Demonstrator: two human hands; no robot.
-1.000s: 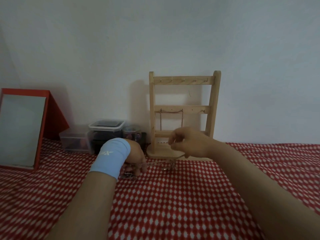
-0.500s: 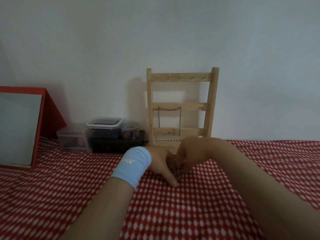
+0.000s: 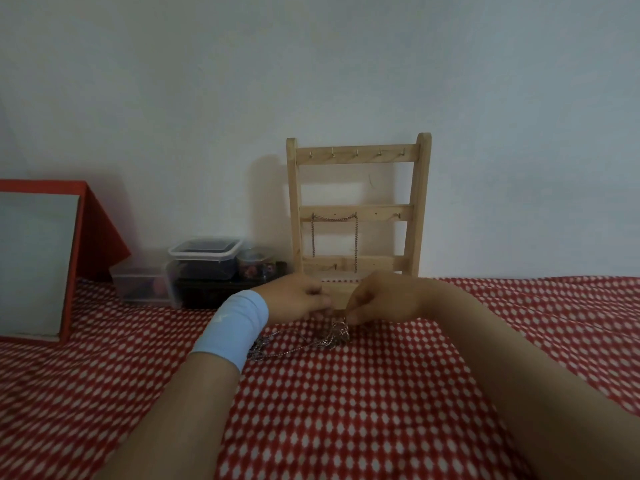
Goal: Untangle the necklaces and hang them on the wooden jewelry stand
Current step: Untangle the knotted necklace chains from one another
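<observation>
Before the stand (image 3: 358, 209), the right hand (image 3: 384, 299) pinches the tangled necklaces (image 3: 337, 336) up off the cloth (image 3: 346, 410), likely to loosen loops; whether the curled left hand (image 3: 294, 301) grips them is unclear.

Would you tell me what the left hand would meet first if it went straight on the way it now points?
Most likely the right hand, which pinches the tangled necklaces: the left hand points across at it over a small gap. Depth between them is hard to judge.
</observation>
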